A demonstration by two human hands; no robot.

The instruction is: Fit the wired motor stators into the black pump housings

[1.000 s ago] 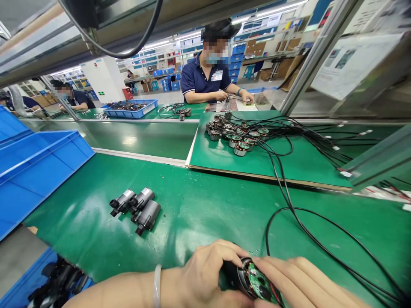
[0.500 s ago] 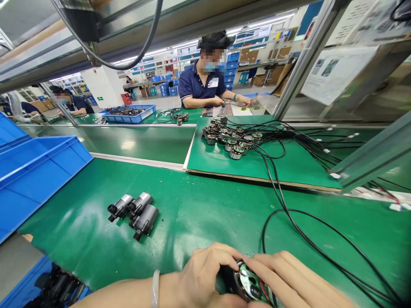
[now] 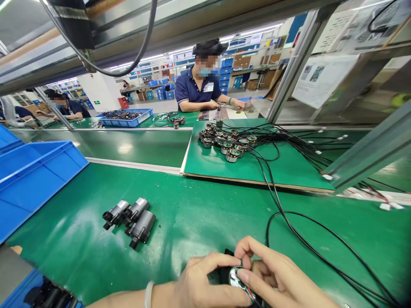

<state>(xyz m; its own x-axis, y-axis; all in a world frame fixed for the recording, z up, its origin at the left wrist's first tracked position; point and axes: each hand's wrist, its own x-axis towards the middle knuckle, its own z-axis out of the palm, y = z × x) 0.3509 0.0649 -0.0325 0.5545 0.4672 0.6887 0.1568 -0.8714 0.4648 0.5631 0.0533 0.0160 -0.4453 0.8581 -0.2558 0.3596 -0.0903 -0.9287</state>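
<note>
Low in the view, my left hand (image 3: 195, 280), with a pale bangle on its wrist, is closed around a black pump housing (image 3: 221, 274). A round motor stator with a circuit board (image 3: 235, 277) sits at the housing's open end; how deep it sits is hidden by my fingers. My right hand (image 3: 282, 273) grips the stator, its thumb on the board's edge and its index finger bent near my left fingertip. Red wires show beside the board. A black cable (image 3: 308, 229) loops on the right. Three grey-black pumps (image 3: 141, 226) lie together to the left.
Wired stators (image 3: 231, 155) are piled on a raised green board (image 3: 205, 164). Blue bins (image 3: 38, 171) stand at left; a lower one holds black parts (image 3: 53, 295). A metal post (image 3: 295, 60) rises at right. Across the bench, a co-worker (image 3: 201, 90) handles parts.
My right hand has gone from lying stretched along the stator to bent fingers with the thumb on the board. My left hand still holds the housing. The view has shifted slightly.
</note>
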